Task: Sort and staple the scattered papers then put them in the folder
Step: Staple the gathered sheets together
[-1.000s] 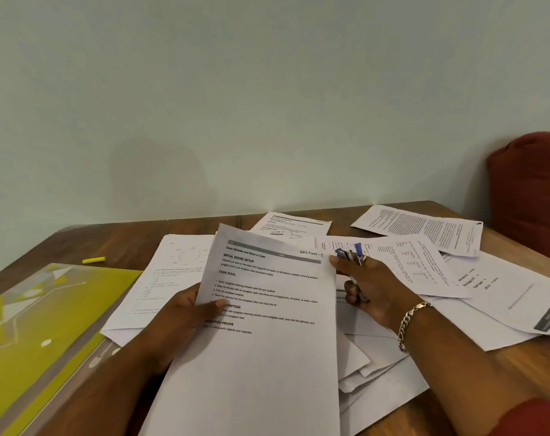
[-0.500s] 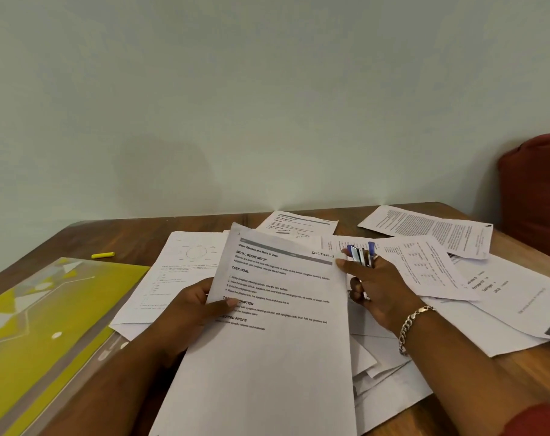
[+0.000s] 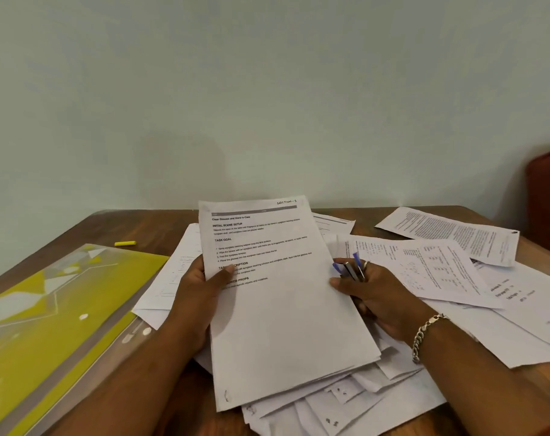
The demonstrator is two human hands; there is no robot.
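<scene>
The printed sheet [image 3: 277, 297] now stands more upright, left hand [image 3: 201, 297] gripping it, right hand [image 3: 374, 297] clutching the stapler [image 3: 350, 270].

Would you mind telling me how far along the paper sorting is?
Early. Done: nothing visibly filed; the yellow folder lies shut. In hand: the left hand and right hand hold one printed sheet, the right also holding pens. Left: loose papers cover the table.

- Folder [image 3: 57, 313]: cut off at the left edge.
- Stapler [image 3: 350, 270]: mostly hidden inside the right hand [image 3: 380, 297].
- Sheet [image 3: 267, 278] text: mostly too blurred to read.
</scene>
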